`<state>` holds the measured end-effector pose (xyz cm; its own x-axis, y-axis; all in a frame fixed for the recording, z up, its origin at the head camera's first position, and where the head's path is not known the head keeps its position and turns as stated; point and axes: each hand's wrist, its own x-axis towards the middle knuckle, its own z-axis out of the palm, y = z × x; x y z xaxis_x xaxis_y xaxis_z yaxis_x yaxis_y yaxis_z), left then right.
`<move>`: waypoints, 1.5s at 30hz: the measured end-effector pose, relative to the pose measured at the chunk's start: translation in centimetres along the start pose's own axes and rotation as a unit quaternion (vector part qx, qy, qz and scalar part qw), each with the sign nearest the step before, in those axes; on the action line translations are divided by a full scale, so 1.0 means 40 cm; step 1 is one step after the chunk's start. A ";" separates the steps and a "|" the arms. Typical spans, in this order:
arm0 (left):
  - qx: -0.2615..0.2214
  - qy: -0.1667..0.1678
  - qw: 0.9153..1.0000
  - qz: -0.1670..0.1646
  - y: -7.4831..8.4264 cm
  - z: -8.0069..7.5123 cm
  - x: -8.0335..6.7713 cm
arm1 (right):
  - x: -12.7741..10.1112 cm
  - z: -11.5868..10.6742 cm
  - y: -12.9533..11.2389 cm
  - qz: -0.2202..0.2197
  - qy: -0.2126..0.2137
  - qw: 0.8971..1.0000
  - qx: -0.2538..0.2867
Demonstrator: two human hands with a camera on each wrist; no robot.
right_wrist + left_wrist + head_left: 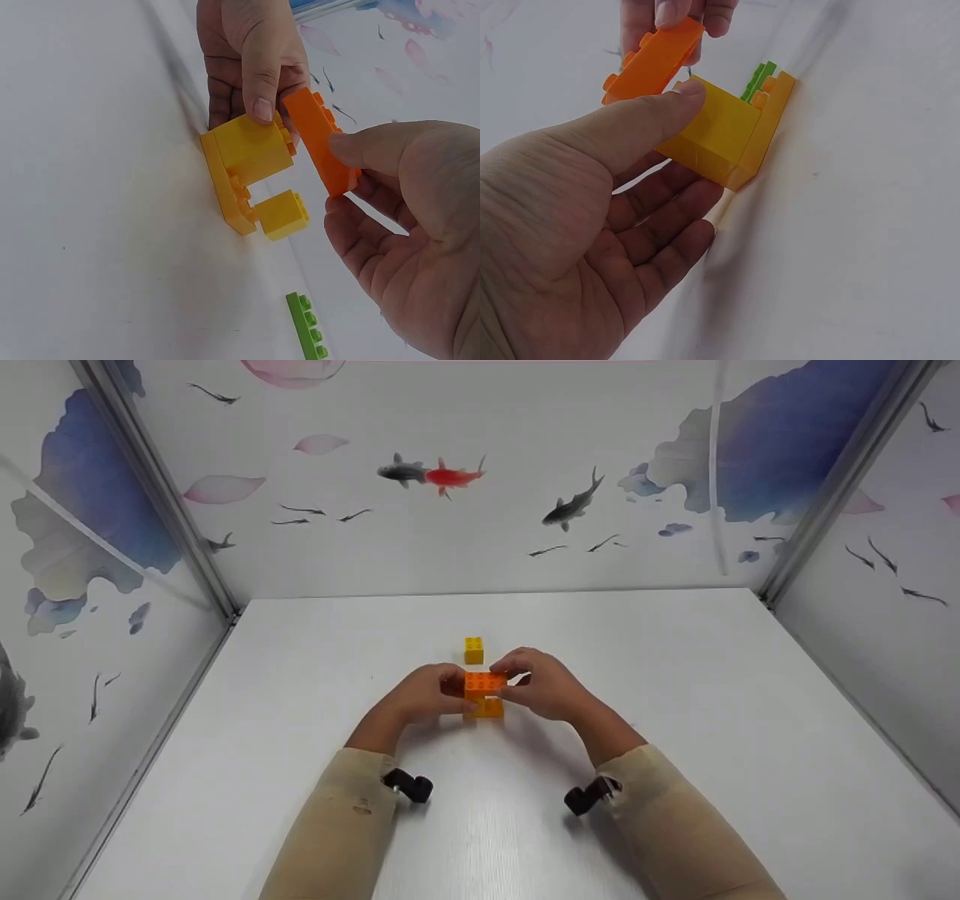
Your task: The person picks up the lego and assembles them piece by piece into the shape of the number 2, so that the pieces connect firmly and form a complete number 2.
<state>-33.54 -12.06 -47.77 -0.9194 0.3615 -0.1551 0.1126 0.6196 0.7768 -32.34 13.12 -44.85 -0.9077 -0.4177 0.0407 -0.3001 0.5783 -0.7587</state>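
Note:
My left hand (429, 694) pinches a yellow block (253, 146) between thumb and fingers. That block stands on one end of a longer, flatter amber brick (221, 184), whose studs show at the other end. In my right hand (549, 687) is an orange brick (321, 142), its studs upward, with the thumb on one side and fingertips on the other. It is tilted close over the yellow block's studs in the right wrist view. From the head view, the orange brick (485, 682) hides most of the yellow block.
A small yellow brick (473, 651) stands on the white table (300, 660) just beyond the hands. Both wrist views show a green studded brick (306, 326), hidden in the head view. Printed wall panels (480, 547) enclose the table at the back and sides.

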 end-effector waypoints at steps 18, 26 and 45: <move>-0.033 0.013 0.999 0.034 -0.001 -0.014 -0.009 | 0.004 0.012 0.005 0.008 -0.004 1.000 -0.012; -0.047 0.023 0.998 0.044 0.001 -0.014 -0.013 | 0.003 0.012 0.003 0.007 -0.002 1.000 -0.019; -0.042 0.021 0.999 0.028 0.000 -0.016 -0.003 | 0.005 0.009 0.005 0.042 -0.006 0.999 -0.006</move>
<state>-33.65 -12.57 -47.37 -0.9277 0.3633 -0.0857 0.1340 0.5386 0.8319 -32.46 12.90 -45.21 -0.9266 -0.3748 -0.0305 -0.2258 0.6196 -0.7517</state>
